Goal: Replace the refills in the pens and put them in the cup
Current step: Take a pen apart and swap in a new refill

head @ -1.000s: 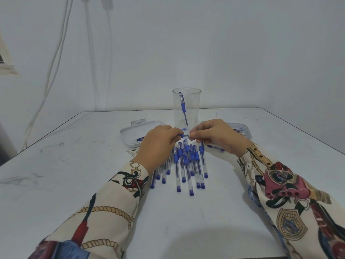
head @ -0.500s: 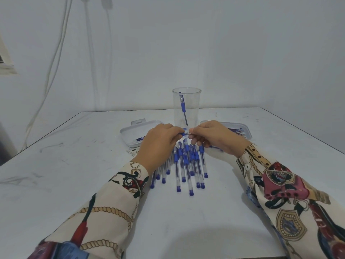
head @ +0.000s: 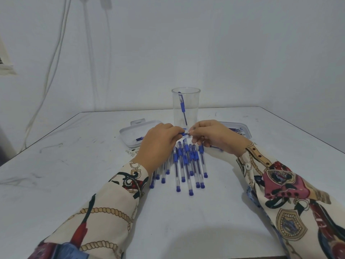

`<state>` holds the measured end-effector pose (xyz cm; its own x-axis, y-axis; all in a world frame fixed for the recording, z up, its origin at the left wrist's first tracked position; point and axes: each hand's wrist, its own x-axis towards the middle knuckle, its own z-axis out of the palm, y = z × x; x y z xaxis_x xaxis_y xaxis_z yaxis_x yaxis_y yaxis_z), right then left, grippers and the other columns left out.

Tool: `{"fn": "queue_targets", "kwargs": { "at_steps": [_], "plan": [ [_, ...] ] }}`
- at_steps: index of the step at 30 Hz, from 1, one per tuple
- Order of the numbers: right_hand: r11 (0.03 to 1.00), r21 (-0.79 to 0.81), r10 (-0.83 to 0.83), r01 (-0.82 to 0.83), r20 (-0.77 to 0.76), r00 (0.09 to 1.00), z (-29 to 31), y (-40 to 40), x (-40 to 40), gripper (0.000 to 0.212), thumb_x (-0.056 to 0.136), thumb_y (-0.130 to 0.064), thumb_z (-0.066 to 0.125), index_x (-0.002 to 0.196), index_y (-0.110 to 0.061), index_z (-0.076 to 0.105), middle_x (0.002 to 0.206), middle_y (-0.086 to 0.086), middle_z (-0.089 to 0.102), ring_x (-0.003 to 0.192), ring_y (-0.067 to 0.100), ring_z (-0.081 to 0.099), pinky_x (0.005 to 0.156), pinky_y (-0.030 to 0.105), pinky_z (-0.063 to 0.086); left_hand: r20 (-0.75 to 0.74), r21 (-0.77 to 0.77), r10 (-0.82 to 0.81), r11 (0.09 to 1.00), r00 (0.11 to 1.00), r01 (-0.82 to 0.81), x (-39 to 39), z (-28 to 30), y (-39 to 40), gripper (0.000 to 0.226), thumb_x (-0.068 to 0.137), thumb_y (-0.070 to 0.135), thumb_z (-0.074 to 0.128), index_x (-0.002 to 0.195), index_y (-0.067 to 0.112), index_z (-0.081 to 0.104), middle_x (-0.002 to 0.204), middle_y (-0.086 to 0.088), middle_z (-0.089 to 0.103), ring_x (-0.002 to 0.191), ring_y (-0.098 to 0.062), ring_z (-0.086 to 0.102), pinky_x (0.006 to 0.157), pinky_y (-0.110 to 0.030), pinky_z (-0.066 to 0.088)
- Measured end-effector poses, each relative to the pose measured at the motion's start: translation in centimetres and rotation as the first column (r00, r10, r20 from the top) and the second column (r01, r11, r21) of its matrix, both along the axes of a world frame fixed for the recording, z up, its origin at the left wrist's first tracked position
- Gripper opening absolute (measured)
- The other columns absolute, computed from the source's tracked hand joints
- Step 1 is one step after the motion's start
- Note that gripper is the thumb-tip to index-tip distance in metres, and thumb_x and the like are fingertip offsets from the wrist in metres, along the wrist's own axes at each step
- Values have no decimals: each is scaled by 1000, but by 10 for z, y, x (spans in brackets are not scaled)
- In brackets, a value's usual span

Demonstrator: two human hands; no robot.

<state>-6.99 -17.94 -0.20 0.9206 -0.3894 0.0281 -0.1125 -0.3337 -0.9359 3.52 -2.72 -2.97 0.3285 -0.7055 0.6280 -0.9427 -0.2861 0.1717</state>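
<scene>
My left hand and my right hand meet just in front of the clear plastic cup. Between their fingertips they pinch one blue pen, of which only a short blue and silver part shows. The cup stands upright at the table's middle back with one blue pen leaning inside it. Several blue-capped pens lie side by side on the table below my hands, their ends pointing toward me.
A white shallow tray with a blue piece in it lies left of the cup. Another white tray with dark refills lies to the right, partly behind my right hand. Cables hang down the wall at the left.
My hands have stayed close together on the pen. The right hand has shifted slightly left and its fingers have turned a little on the pen's tip end.
</scene>
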Motion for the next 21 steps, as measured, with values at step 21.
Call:
{"fn": "queue_targets", "kwargs": {
  "at_steps": [21],
  "plan": [
    [999, -36, -30, 29, -46, 998, -1, 2, 1, 38, 95, -41, 53, 80, -10, 69, 62, 1, 65, 54, 11, 51, 51, 20, 33, 3, -23, -16, 1000, 1000, 16, -1, -1, 0, 25, 95, 23, 51, 114, 17, 65, 98, -5, 67, 89, -24, 56, 78, -41, 46]
  ]
}}
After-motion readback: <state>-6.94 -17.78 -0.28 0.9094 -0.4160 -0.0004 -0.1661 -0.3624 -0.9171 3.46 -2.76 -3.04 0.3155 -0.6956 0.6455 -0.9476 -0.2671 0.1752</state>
